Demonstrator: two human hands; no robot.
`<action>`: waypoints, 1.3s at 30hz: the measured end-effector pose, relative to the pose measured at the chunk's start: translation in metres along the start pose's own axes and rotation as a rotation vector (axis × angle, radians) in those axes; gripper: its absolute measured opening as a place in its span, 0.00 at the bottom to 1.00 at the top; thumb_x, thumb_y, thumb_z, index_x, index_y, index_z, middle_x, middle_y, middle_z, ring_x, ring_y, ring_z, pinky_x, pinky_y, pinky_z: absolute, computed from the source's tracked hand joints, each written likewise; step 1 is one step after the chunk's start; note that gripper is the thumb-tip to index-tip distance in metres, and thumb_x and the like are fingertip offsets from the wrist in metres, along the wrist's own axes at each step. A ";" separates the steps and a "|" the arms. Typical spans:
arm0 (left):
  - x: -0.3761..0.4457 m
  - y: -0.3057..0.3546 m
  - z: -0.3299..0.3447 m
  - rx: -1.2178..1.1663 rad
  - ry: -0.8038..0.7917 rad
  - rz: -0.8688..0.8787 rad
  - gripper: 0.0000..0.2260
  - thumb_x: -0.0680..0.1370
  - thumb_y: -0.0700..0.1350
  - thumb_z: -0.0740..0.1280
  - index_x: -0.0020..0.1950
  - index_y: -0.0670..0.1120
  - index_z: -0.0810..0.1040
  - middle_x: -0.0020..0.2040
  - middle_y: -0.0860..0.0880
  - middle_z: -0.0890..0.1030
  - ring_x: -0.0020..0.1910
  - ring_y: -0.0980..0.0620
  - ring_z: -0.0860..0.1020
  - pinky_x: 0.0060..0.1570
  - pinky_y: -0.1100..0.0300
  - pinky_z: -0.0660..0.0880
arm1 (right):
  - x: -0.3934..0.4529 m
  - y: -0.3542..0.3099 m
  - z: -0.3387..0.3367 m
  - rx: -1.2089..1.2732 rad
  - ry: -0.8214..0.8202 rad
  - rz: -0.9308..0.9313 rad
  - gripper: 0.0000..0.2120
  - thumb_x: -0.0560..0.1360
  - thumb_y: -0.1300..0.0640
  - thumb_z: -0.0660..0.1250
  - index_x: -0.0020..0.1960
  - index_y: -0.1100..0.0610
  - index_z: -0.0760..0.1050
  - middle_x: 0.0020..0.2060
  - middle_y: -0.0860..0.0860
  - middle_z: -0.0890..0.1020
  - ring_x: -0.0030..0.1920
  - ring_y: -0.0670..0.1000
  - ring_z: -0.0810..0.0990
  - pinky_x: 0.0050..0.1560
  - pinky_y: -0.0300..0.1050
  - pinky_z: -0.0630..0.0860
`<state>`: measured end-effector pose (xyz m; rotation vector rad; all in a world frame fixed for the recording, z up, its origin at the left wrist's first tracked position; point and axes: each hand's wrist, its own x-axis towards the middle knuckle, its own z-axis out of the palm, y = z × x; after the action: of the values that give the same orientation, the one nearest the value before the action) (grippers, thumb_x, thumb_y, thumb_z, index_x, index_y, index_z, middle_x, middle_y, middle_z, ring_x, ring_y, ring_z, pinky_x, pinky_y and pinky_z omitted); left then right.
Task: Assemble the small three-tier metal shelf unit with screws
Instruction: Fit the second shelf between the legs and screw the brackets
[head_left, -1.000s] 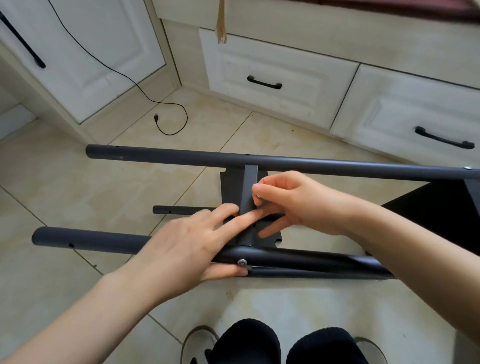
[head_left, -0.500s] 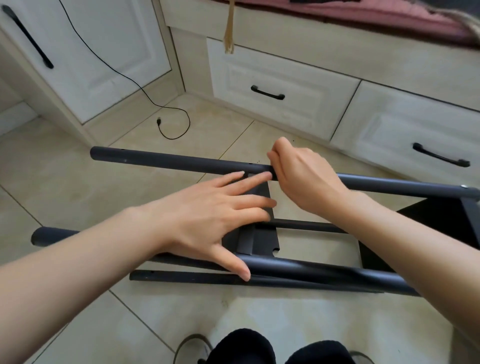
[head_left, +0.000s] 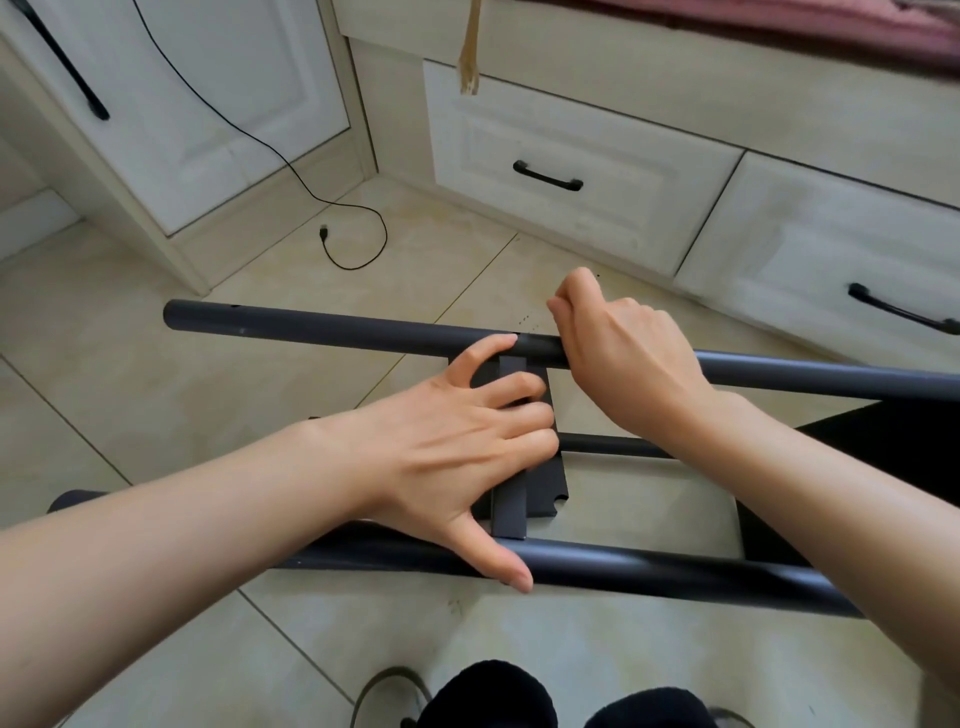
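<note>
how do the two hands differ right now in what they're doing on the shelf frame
The left hand lies spread over the flat cross bracket, fingers bent onto it and thumb reaching down to the near tube; the right hand is curled at the far tube. The left sits between the two tubes; the right sits on top of the far one. Whether the right hand pinches a screw is hidden. Both touch the same dark metal frame.

Shelf panel (head_left: 540, 488) between far tube (head_left: 337, 330) and near tube (head_left: 649, 566)
</note>
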<state>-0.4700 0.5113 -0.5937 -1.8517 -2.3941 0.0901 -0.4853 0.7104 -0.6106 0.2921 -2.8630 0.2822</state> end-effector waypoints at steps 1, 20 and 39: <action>-0.001 0.001 -0.001 0.007 -0.011 -0.011 0.35 0.71 0.78 0.54 0.46 0.44 0.71 0.45 0.50 0.71 0.59 0.45 0.72 0.76 0.37 0.51 | 0.000 0.000 0.000 -0.002 0.004 -0.002 0.12 0.83 0.47 0.46 0.49 0.55 0.58 0.25 0.51 0.67 0.26 0.62 0.67 0.30 0.50 0.61; -0.016 0.010 0.001 -0.248 -0.194 -0.278 0.38 0.68 0.80 0.54 0.67 0.56 0.66 0.72 0.55 0.57 0.71 0.47 0.55 0.72 0.55 0.57 | 0.001 0.001 -0.003 0.025 -0.022 0.007 0.13 0.84 0.47 0.46 0.50 0.56 0.61 0.28 0.52 0.72 0.27 0.60 0.71 0.32 0.52 0.68; -0.004 0.019 -0.004 -0.126 -0.079 -0.247 0.39 0.65 0.79 0.55 0.56 0.47 0.75 0.63 0.49 0.70 0.57 0.44 0.68 0.51 0.55 0.76 | 0.003 0.001 -0.010 0.044 0.004 0.003 0.12 0.84 0.48 0.49 0.49 0.56 0.61 0.26 0.51 0.69 0.26 0.60 0.68 0.30 0.50 0.61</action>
<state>-0.4504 0.5119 -0.5923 -1.6099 -2.7205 -0.0100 -0.4859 0.7126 -0.6004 0.2960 -2.8565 0.3469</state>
